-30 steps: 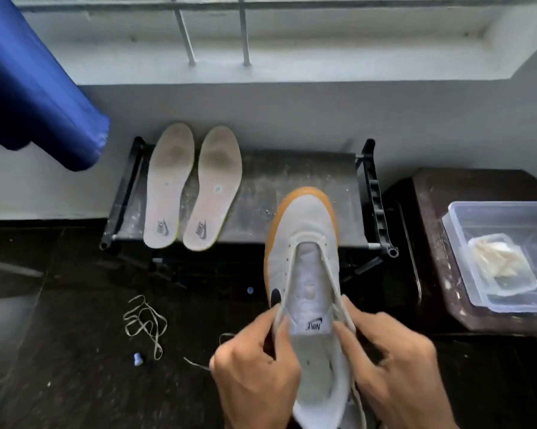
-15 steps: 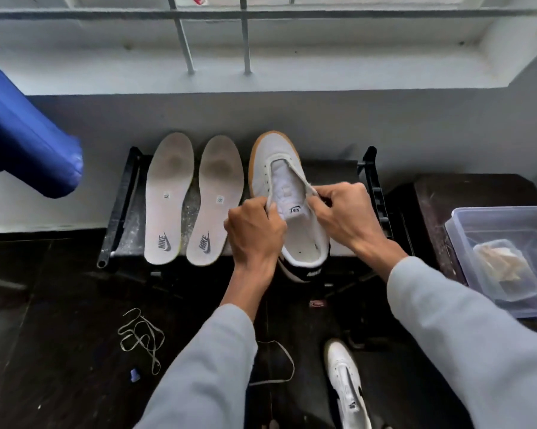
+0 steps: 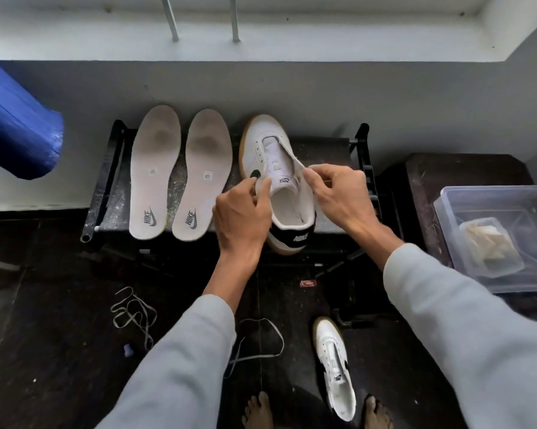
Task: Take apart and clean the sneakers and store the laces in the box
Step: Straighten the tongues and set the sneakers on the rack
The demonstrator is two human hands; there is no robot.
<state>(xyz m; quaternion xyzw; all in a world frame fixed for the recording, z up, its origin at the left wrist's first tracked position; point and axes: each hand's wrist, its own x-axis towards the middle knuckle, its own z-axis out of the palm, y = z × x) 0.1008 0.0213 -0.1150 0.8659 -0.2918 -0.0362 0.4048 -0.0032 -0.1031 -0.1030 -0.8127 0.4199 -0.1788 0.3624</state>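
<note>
Grey wall and a white window sill close the far side, and a low black surface stands against the wall. Two insoles lie side by side on its left part, with their heels at its near edge. Just beside them on the right stands the white sneaker, toe toward the wall, its black heel a little over the near edge. Between the sneaker and the right end frame, a strip of the dark top shows.

The left hand pinches the left edge of the sneaker's opening, and the right hand pinches the right eyelet edge. The fingers cover part of the tongue.

On the dark floor one lace lies in loops at the left, with wide floor around it. Another lace lies between the grey sleeves, and its left end is hidden under the left sleeve. A second sneaker lies between two bare feet, which the bottom edge cuts off.

At the right a clear plastic box sits on a dark side table, cut by the picture's edge. It holds a smaller container whose pale content I cannot make out. A blue cloth comes in at the upper left, also cut off.
</note>
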